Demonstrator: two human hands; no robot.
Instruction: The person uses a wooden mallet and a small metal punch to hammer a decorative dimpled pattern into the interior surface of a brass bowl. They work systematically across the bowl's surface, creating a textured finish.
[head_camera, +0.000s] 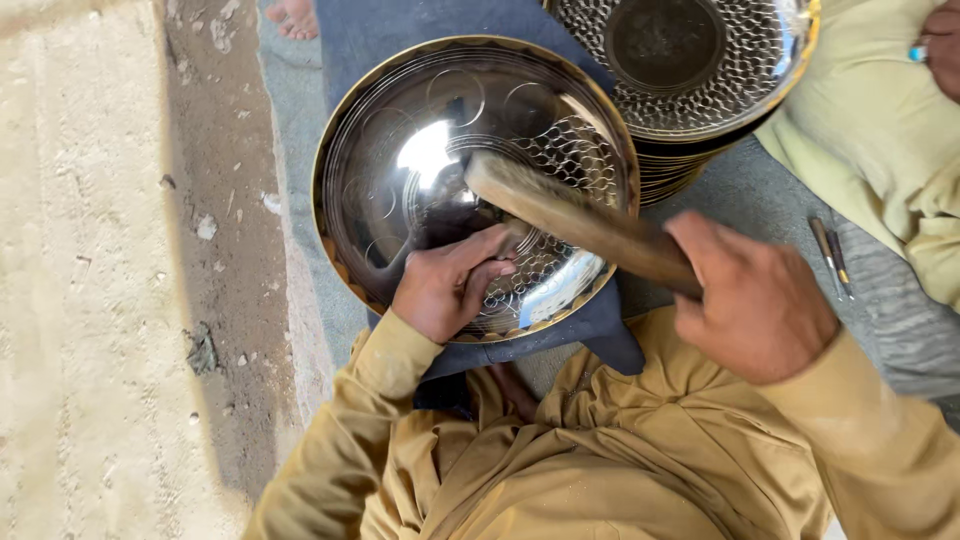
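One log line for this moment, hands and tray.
left hand: pressing a small tool on round metal tray | right hand: gripping wooden mallet over tray | stacked trays behind

Person wears loose mustard-tan tunic w/ long sleeves, same cloth over chest and lap, creased in soft folds across the front. Both sleeves run down to the wrists, cuffs plain, no buttons seen. Fabric looks dusty, w/ pale scuffed patch on the left forearm sleeve and faint light specks near the lower front. Left hand (452, 283) and right hand (757, 300) bare, no gloves, rings or watch visible.
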